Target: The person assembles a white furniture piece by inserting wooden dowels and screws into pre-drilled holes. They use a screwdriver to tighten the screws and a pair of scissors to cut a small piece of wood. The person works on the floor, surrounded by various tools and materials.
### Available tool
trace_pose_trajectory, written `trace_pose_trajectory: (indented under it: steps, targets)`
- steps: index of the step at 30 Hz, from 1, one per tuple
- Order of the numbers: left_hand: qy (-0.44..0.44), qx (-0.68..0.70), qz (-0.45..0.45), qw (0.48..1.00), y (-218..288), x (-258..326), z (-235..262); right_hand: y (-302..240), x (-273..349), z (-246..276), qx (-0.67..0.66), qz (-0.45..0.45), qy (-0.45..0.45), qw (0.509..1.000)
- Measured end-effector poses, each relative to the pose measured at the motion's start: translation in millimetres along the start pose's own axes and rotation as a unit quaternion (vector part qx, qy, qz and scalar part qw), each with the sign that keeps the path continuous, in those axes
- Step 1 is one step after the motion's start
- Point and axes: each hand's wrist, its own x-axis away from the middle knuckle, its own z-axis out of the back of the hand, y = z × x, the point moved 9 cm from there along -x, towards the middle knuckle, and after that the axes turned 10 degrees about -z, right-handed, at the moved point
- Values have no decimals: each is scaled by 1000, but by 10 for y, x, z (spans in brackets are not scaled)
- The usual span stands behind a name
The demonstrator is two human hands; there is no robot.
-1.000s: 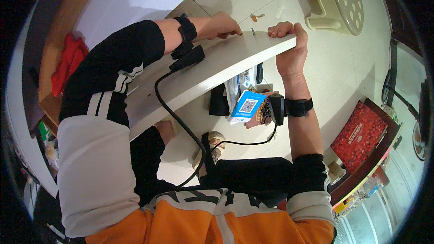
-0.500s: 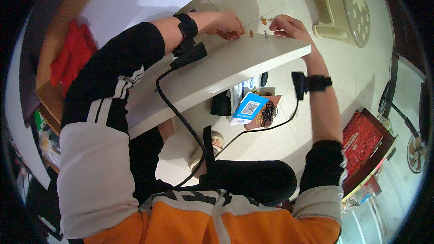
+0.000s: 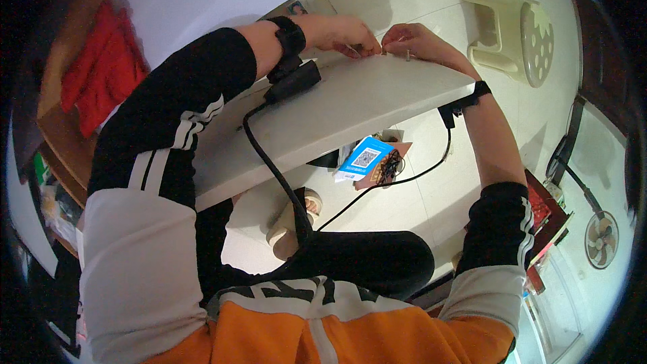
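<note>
White board [image 3: 337,118]: smooth, matt, painted wood by its look; stool [image 3: 515,23]: cream moulded plastic, slight sheen; floor [image 3: 418,0]: glossy pale tile; red cloth [image 3: 101,74]: soft, matt.

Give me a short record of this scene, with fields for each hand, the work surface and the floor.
Left hand: fingertips pinch something small at the far edge of the white board
Right hand: meets the left hand, beside a small upright peg
Floor: blue card, pale plastic stool
Wrists: black bands with cables
</note>
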Motion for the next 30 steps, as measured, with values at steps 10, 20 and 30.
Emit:
trace_pose_trajectory:
  steps: [10, 20, 30]
  targets:
    - [-6, 15, 1, 1000, -91, -59, 25, 115, -110, -52, 10, 1, -42, 999]
    - [19, -27, 8, 999, -108, -140, 43, 124, 46, -117, -20, -38, -29, 999]
    - [21, -49, 6, 999, -88, -120, 8, 216, -21, -189, 4, -30, -36, 999]
